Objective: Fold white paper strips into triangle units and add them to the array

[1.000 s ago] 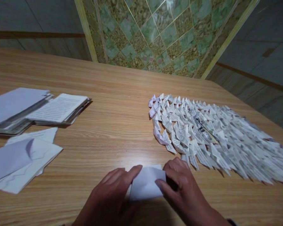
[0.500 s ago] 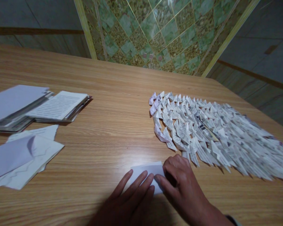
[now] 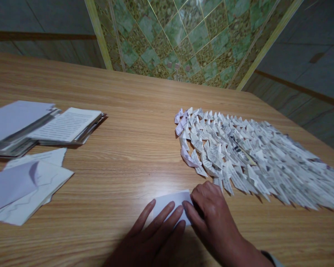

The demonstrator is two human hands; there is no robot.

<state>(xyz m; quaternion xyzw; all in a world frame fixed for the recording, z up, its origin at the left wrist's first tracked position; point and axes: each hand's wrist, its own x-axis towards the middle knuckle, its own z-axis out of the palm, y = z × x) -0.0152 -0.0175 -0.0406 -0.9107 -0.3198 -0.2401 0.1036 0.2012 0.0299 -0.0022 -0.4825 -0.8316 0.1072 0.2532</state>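
Note:
A small white folded paper point(image 3: 171, 200) lies on the wooden table point(image 3: 133, 155) near its front edge. My left hand point(image 3: 153, 235) rests flat on the paper's near left part, fingers stretched out together. My right hand point(image 3: 211, 218) presses the paper's right end with curled fingers, thumb against its edge. Just beyond my right hand spreads a wide mass of several small folded paper boats point(image 3: 247, 155), made from printed pages and packed in rows.
At the left lie loose white sheets point(image 3: 22, 185) and, behind them, a stack of printed pages point(image 3: 64, 126) on darker booklets. A green patterned tiled panel point(image 3: 180, 37) stands behind the table's far edge.
My left hand slid from gripping the paper's left edge to lying flat over it. The paper now shows smaller and flatter. My right hand stayed at its right end.

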